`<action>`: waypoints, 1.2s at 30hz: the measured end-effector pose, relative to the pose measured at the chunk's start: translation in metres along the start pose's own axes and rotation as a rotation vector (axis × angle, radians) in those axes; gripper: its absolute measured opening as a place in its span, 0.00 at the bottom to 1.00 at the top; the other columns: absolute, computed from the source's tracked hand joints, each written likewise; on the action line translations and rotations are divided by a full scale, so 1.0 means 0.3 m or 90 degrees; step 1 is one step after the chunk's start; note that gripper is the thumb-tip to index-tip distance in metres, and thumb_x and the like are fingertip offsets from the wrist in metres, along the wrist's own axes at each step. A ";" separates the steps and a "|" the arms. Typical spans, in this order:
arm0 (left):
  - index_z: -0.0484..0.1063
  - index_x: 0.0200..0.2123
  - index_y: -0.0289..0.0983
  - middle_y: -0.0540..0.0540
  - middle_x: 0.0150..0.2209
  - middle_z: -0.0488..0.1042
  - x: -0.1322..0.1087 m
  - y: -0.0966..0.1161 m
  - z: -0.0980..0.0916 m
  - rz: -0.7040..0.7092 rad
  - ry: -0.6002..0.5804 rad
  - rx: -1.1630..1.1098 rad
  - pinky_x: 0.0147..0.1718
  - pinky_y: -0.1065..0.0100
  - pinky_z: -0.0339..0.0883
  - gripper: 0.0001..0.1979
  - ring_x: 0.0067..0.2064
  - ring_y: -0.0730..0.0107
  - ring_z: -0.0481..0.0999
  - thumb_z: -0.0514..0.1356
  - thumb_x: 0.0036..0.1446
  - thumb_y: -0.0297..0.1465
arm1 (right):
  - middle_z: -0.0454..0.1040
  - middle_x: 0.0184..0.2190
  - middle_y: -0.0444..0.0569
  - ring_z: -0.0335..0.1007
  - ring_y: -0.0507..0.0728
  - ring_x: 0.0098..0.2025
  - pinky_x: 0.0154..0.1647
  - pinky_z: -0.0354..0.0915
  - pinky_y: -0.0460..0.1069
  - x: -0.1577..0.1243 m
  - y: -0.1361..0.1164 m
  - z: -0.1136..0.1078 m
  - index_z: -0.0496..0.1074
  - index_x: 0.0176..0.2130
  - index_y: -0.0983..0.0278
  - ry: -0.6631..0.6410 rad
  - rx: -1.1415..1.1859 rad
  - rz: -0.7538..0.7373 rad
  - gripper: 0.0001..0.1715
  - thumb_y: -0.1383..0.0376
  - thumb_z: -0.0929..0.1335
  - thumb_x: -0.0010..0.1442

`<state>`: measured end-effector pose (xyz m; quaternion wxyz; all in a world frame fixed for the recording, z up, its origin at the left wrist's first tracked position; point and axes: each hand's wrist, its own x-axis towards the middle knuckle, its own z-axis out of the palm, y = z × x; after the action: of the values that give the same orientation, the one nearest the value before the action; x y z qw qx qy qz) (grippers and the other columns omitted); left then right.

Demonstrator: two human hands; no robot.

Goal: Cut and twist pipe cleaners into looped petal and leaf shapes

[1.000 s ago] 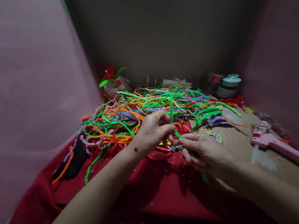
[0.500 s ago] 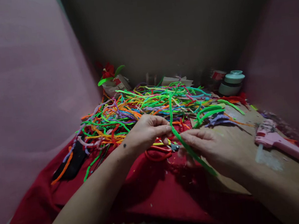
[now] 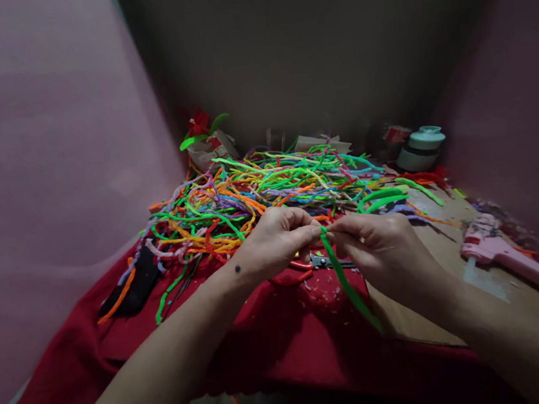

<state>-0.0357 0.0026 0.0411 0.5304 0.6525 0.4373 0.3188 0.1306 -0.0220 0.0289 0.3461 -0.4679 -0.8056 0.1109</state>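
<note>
A green pipe cleaner [image 3: 344, 278] hangs down from between my fingertips, its lower end over the red cloth. My left hand [image 3: 286, 236] pinches it near its upper end. My right hand [image 3: 376, 242] is closed on the same spot from the other side, thumb and fingers pressed together; the fingertips of both hands nearly meet there. Beneath the hands lies a pair of scissors [image 3: 322, 261] with red handles, partly hidden. Just beyond is a big tangled heap of pipe cleaners [image 3: 268, 186] in many colours.
A pink glue gun [image 3: 514, 258] rests on a cardboard sheet [image 3: 409, 316] at the right. Green looped pieces [image 3: 383, 199] lie near my right hand. Behind stand a pale jar [image 3: 422, 149] and a red flower [image 3: 198, 123]. Red cloth [image 3: 265, 338] covers the table; a black item [image 3: 130, 286] lies left.
The pipe cleaner's part that stood up above my fingers no longer shows upright. My right hand has risen and closed in at my left fingertips. The view has shifted slightly.
</note>
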 end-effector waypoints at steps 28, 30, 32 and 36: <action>0.69 0.27 0.33 0.54 0.18 0.64 -0.048 0.061 -0.013 0.029 -0.019 -0.165 0.16 0.79 0.49 0.06 0.17 0.84 0.57 0.61 0.47 0.30 | 0.68 0.21 0.44 0.61 0.50 0.24 0.24 0.56 0.45 -0.005 -0.068 -0.055 0.72 0.25 0.65 -0.067 0.445 0.243 0.14 0.60 0.65 0.55; 0.69 0.28 0.33 0.53 0.19 0.66 -0.043 0.053 -0.002 0.030 -0.008 -0.155 0.15 0.79 0.51 0.07 0.17 0.84 0.59 0.61 0.47 0.30 | 0.70 0.22 0.45 0.64 0.51 0.25 0.27 0.60 0.45 -0.010 -0.064 -0.038 0.72 0.25 0.64 -0.073 0.502 0.263 0.14 0.59 0.65 0.56; 0.68 0.29 0.32 0.53 0.19 0.66 -0.041 0.050 0.011 0.032 0.017 -0.137 0.15 0.80 0.53 0.06 0.17 0.83 0.61 0.61 0.48 0.30 | 0.71 0.22 0.44 0.66 0.51 0.25 0.27 0.62 0.45 -0.016 -0.056 -0.017 0.72 0.26 0.64 -0.084 0.568 0.304 0.13 0.58 0.65 0.55; 0.65 0.28 0.32 0.54 0.18 0.65 -0.041 0.049 0.028 0.066 0.063 -0.090 0.15 0.79 0.55 0.05 0.17 0.83 0.62 0.59 0.50 0.29 | 0.71 0.20 0.43 0.66 0.49 0.21 0.23 0.61 0.44 -0.024 -0.038 0.007 0.72 0.27 0.64 -0.110 0.630 0.348 0.13 0.58 0.66 0.54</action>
<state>-0.0300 -0.0130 0.0540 0.5356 0.6187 0.4051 0.4078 0.1239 -0.0338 0.0298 0.4159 -0.4306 -0.5327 0.5982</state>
